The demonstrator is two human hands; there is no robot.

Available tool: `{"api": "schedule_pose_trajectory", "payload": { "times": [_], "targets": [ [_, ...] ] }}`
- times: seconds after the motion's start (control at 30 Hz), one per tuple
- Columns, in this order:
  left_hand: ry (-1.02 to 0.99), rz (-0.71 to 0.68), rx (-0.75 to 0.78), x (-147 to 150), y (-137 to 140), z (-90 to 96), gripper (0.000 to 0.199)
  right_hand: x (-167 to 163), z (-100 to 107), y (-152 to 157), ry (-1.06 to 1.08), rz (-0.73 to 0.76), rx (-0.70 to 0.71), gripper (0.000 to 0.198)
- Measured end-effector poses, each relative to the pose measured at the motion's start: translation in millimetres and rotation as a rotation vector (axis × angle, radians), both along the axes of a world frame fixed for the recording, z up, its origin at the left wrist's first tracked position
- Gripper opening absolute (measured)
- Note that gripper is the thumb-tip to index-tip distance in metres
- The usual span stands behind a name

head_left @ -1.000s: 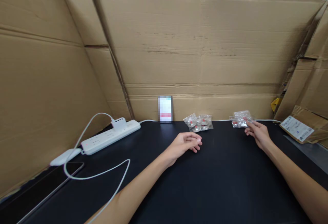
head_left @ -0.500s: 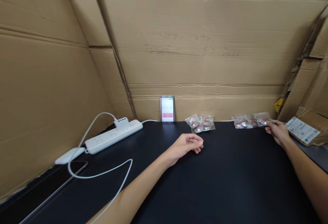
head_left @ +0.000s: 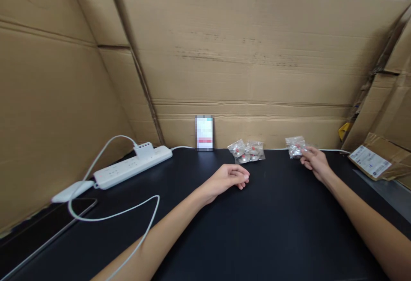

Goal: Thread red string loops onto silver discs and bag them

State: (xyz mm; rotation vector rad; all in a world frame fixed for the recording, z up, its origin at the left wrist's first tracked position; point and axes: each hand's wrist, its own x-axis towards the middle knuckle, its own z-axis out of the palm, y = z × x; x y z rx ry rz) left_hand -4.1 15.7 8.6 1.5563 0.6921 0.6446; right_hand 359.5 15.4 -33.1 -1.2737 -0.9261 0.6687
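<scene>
My left hand [head_left: 229, 177] rests on the black table with its fingers loosely curled in and no thing showing in them. Just beyond it lies a cluster of small clear plastic bags [head_left: 247, 151], each with a round silvery piece and a red spot. On the right, my right hand [head_left: 314, 161] pinches the edge of a similar clear plastic bag [head_left: 296, 147] at the back of the table. Its fingers cover part of that bagged group, so how many bags are there is hidden.
A phone [head_left: 204, 133] leans against the cardboard wall [head_left: 240, 67]. To the left are a white power strip [head_left: 133, 167], a white cable [head_left: 149, 225] over my left forearm, and a dark flat device [head_left: 48, 229]. A labelled brown package [head_left: 372, 159] sits at the right.
My right hand has moved left along the back edge, and the right-hand bags now sit bunched closer together. My left hand keeps its place and curl. The view has shifted slightly.
</scene>
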Motion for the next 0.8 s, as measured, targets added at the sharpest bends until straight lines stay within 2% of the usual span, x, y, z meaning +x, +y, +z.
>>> {"api": "schedule_pose_trajectory", "payload": {
  "times": [0.1, 0.2, 0.5, 0.63, 0.8],
  "targets": [
    [-0.002, -0.002, 0.007, 0.1, -0.8, -0.6, 0.028, -30.3, -7.9, 13.2, -0.056, 0.012, -0.004, 0.054],
    [-0.003, -0.003, 0.016, 0.4, -0.4, -2.1, 0.027, -40.5, -14.2, 23.4, -0.127, -0.043, -0.03, 0.05],
    [-0.018, -0.014, 0.013, 0.5, 5.6, -10.7, 0.028, -37.5, -11.8, 38.5, -0.526, -0.268, -0.141, 0.021],
    [-0.011, -0.01, 0.009, 0.3, 5.3, -10.9, 0.028, -35.4, -9.6, 41.4, -0.724, -0.375, -0.143, 0.018],
    [-0.003, -0.006, 0.016, 0.9, 4.6, -10.6, 0.027, -32.2, -13.7, 41.6, -0.863, -0.443, -0.164, 0.022]
  ]
}}
